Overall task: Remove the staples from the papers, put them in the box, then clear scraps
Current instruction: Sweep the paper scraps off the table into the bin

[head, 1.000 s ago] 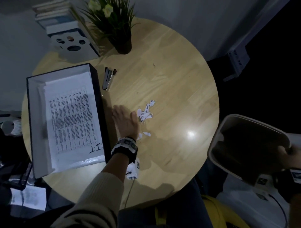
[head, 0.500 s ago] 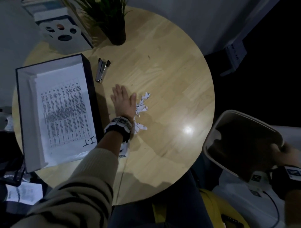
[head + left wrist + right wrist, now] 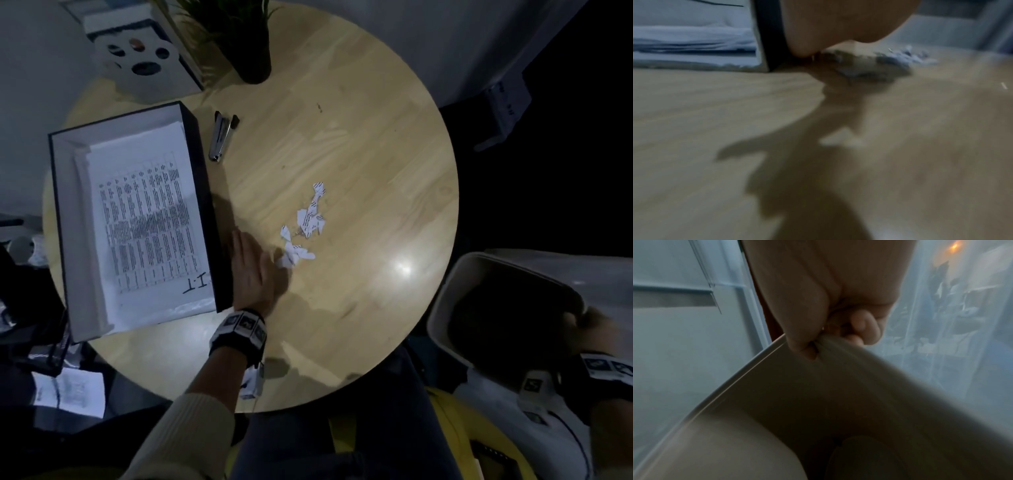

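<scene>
Several torn white paper scraps (image 3: 305, 226) lie scattered on the round wooden table (image 3: 359, 144). My left hand (image 3: 251, 270) lies flat on the table with straight fingers, between the box's right wall and the scraps, its thumb side touching the nearest scraps. The black box (image 3: 202, 192) at the left holds printed papers (image 3: 147, 219). My right hand (image 3: 592, 323) grips the rim of a beige waste bin (image 3: 445, 298) held beside the table's right edge; the right wrist view shows its fingers (image 3: 865, 327) curled over the rim (image 3: 748, 366). In the left wrist view the scraps (image 3: 894, 58) appear blurred beyond the palm.
A metal staple remover (image 3: 221, 137) lies just right of the box's far corner. A potted plant (image 3: 246, 44) and a white holder with round holes (image 3: 137, 65) stand at the table's far edge. More papers (image 3: 68, 394) lie on the floor at the lower left.
My left hand has slid back toward me and left, alongside the box wall, leaving the scraps to its right. The bin stays in my right hand beside the table.
</scene>
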`<act>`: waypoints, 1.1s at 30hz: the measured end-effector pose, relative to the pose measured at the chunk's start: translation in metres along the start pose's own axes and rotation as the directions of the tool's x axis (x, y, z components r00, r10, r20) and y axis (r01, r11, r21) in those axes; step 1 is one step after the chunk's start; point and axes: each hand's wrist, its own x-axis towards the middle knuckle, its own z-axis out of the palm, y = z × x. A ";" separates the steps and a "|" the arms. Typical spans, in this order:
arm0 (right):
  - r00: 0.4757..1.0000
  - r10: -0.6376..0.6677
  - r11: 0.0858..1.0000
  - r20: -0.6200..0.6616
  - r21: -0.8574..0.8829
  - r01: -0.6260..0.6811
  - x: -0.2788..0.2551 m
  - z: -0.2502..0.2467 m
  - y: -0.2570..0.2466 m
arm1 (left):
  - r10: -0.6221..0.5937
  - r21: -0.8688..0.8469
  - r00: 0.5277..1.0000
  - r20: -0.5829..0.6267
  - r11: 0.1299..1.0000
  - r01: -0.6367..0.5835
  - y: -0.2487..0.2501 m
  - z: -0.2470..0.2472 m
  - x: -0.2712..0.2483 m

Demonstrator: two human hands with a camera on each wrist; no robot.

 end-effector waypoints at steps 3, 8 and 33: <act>1.000 -0.024 1.000 0.019 0.020 0.024 -0.012 0.003 -0.022 | -0.077 0.042 0.997 -0.032 0.996 0.078 0.012 0.017 0.004; 0.999 0.011 0.998 0.034 0.064 -0.013 -0.006 0.016 -0.015 | 0.061 -0.026 0.993 0.106 0.998 -0.058 0.052 0.042 -0.015; 0.994 0.009 0.998 0.108 0.056 -0.015 -0.022 0.019 -0.030 | 0.014 0.034 1.000 -0.025 0.999 -0.013 -0.022 0.014 -0.076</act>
